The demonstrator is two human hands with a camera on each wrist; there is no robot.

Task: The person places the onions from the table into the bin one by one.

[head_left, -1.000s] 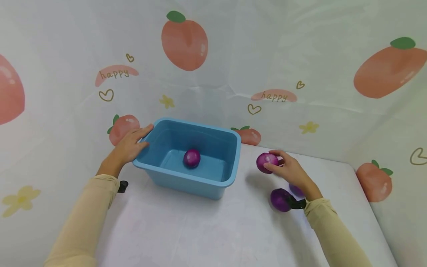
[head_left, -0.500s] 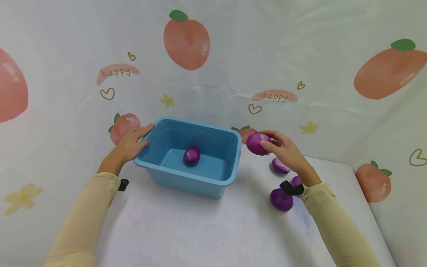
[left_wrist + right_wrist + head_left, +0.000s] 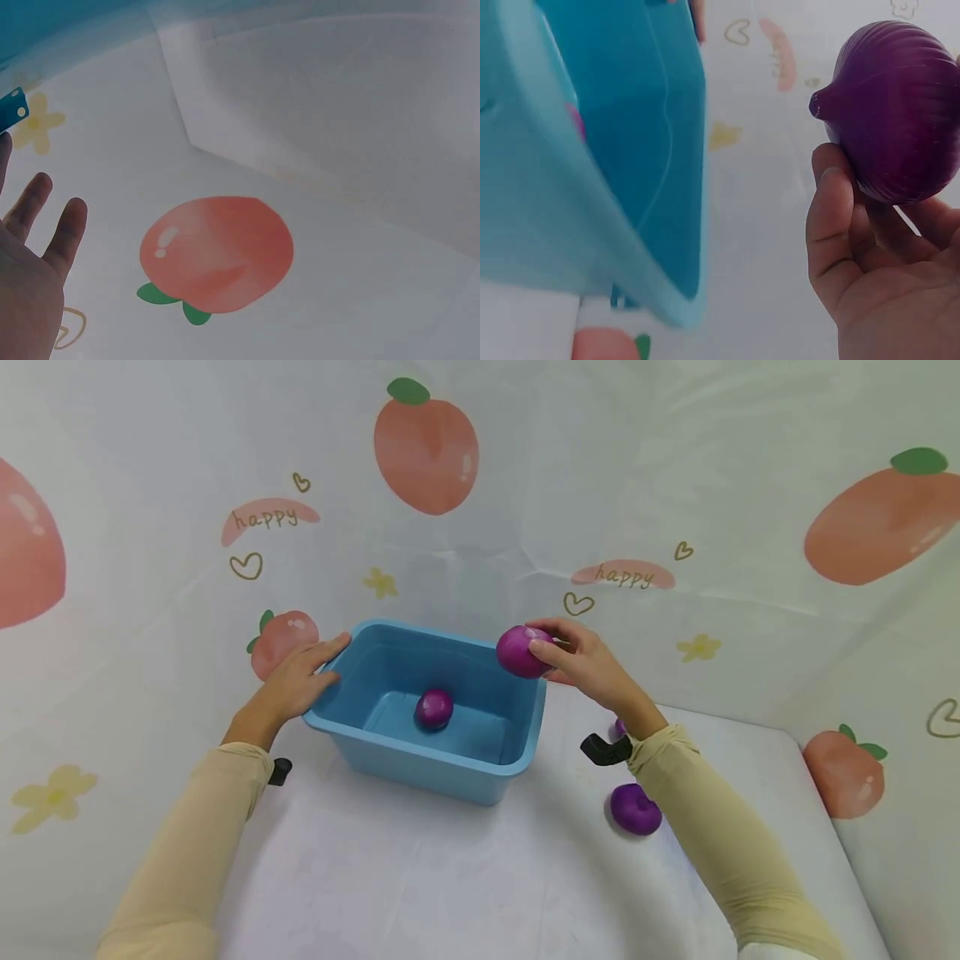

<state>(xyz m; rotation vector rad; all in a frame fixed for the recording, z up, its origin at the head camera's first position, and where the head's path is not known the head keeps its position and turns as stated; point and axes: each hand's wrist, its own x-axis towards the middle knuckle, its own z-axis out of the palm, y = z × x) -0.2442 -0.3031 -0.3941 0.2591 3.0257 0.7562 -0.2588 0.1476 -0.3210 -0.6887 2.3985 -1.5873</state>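
While a loose purple vegetable [image 3: 636,810] lies on the table [image 3: 360,893] just left of your right sleeve [image 3: 735,843], the blue bin [image 3: 405,777] stands farther left, 1 round purple vegetable [image 3: 434,709] on its floor and your left hand [image 3: 296,681] resting at its left rim, fingers relaxed. Beyond, your right hand [image 3: 588,664], the nearer of the 2 to the bin's far right corner, has its grip pinched round an onion [image 3: 519,653]. That onion lies left of your fingers, stem end toward the bin; you cannot tell whether it is inside the rim.
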